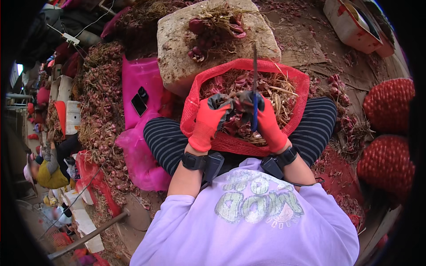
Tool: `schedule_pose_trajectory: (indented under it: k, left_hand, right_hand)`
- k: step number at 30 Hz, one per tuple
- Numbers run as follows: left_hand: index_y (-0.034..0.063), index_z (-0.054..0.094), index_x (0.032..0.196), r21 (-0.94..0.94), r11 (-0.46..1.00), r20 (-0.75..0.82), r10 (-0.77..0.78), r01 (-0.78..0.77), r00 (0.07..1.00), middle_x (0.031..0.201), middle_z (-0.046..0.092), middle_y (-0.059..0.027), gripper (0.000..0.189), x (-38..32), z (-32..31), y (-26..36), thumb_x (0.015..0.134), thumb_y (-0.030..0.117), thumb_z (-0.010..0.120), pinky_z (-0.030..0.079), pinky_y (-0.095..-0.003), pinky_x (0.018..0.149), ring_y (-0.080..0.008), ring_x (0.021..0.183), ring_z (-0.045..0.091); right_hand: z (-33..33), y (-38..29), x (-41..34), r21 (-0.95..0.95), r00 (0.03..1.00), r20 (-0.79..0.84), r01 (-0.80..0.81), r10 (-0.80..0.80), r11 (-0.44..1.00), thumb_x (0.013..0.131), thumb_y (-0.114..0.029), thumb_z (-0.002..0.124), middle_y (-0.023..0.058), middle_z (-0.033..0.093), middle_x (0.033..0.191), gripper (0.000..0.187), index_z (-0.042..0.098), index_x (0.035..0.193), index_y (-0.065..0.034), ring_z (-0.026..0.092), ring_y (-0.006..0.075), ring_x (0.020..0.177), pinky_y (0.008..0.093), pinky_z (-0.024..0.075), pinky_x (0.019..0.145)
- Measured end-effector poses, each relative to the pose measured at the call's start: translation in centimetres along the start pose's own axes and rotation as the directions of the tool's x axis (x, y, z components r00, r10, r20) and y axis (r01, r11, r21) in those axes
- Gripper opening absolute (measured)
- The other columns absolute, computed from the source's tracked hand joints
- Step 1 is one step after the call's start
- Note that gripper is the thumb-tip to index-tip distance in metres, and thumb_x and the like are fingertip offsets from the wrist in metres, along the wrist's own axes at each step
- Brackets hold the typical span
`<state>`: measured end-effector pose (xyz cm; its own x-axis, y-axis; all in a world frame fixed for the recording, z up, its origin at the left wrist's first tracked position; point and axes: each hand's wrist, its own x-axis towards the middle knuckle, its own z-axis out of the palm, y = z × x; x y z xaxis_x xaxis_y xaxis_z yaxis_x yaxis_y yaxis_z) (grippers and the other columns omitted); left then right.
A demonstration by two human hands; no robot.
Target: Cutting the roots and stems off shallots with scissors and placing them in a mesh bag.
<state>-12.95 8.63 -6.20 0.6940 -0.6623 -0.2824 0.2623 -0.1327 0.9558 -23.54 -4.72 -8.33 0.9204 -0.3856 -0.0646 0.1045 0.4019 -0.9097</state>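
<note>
Both of my hands wear red gloves with dark grey palms and fingers, above a red mesh sack spread over my lap. My right hand grips a knife with a blue handle, its narrow blade pointing away from me. My left hand pinches a dark reddish bulb, seemingly a shallot, partly hidden by the fingers of both hands. Inside the sack lie shallot skins and dry stalks. Just beyond it, a bunch of shallots with dried tops rests on a stained foam block.
A phone lies on pink plastic at left, beside a long heap of shallots. Filled red mesh sacks stand at right. A foam box sits at upper right. Another person sits far left, near a metal pole.
</note>
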Motion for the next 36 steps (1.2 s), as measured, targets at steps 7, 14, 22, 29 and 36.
schedule_pose_trajectory:
  k: [7,14,22,29,36]
  left_hand:
    - [0.0025,0.06,0.097,-0.586,0.803,0.078,-0.072,0.104,0.994,0.081,0.062,-0.0019,0.015,-0.6,1.0,-1.6,0.084,0.008,0.057,0.044,-0.0173,0.055,-0.0078,0.065,0.058]
    - [-0.0012,0.053,0.104,0.288,0.884,-0.126,0.417,-0.369,0.9,0.092,0.06,-0.0083,0.03,-0.6,1.5,-3.0,0.078,0.011,0.063,0.047,-0.0301,0.067,-0.0212,0.078,0.058]
    - [-0.0002,0.055,0.105,0.806,0.495,-0.106,0.662,-0.326,0.742,0.102,0.059,-0.0143,0.035,0.7,-0.4,-1.7,0.072,0.004,0.066,0.044,-0.0318,0.083,-0.0257,0.094,0.057]
    - [0.0086,0.059,0.094,0.688,0.135,0.537,0.567,-0.713,0.625,0.097,0.058,-0.0069,0.027,-0.4,0.3,3.6,0.068,0.015,0.066,0.046,-0.0367,0.071,-0.0278,0.083,0.056]
    - [0.0056,0.057,0.095,0.628,0.009,0.689,0.46,-0.778,0.561,0.09,0.057,-0.0105,0.031,0.6,-0.7,3.7,0.068,0.018,0.066,0.046,-0.0375,0.067,-0.0281,0.077,0.056]
  right_hand:
    - [-0.2,-0.5,0.3,0.39,0.965,0.096,-0.264,0.246,0.882,0.085,-0.015,0.057,0.0014,0.055,0.091,0.038,0.042,0.119,-0.0066,0.055,0.0088,0.071,0.0206,0.0412,0.05]
    - [-2.6,2.6,-1.1,0.403,0.94,0.34,-0.169,0.024,0.9,0.087,-0.005,0.047,0.0042,0.052,0.096,0.045,0.031,0.129,-0.0145,0.055,0.011,0.077,0.0242,0.045,0.06]
    - [-0.7,-0.8,-1.0,0.476,0.932,0.231,-0.359,0.279,0.803,0.091,-0.017,0.046,0.0018,0.05,0.089,0.039,0.036,0.128,-0.0156,0.051,0.01,0.07,0.0223,0.0427,0.057]
    - [-1.1,-0.3,-1.0,0.344,0.943,0.099,-0.331,0.316,0.879,0.091,-0.021,0.047,0.0,0.052,0.087,0.037,0.039,0.126,-0.0125,0.053,0.0093,0.067,0.0186,0.0436,0.054]
    - [-0.2,-1.8,-1.3,0.458,0.898,0.167,-0.436,0.406,0.775,0.092,-0.021,0.046,-0.0027,0.052,0.076,0.029,0.044,0.119,-0.0126,0.046,0.0061,0.053,0.0187,0.0393,0.048]
